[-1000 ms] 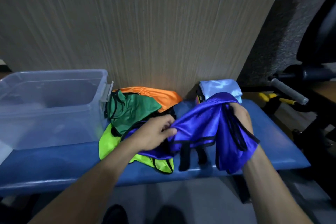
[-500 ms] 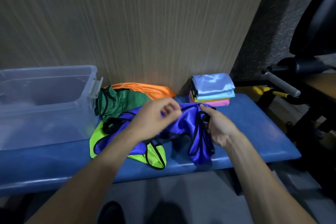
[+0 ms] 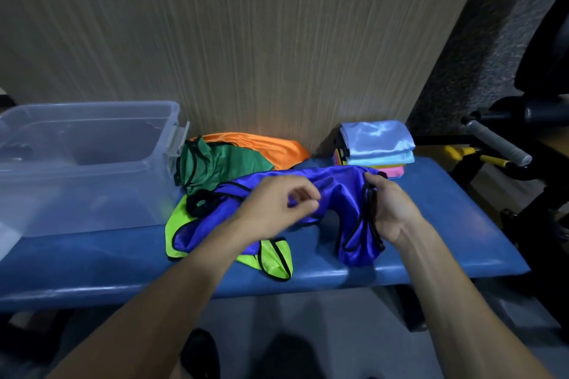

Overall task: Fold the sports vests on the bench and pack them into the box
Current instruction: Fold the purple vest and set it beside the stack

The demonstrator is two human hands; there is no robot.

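We pinch the blue vest [image 3: 338, 191] with our left hand [image 3: 277, 203], right of the box [image 3: 92, 163]. Our right hand [image 3: 389, 212] grips its black-trimmed end.

dim indoor light | glare on satin stack [image 3: 377, 140] (top fold) | wide-angle bending at edges | slight blur

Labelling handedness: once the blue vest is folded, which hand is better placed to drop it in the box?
Left hand: the clear box sits on its side of the bench; the right hand grips the blue vest farther away.
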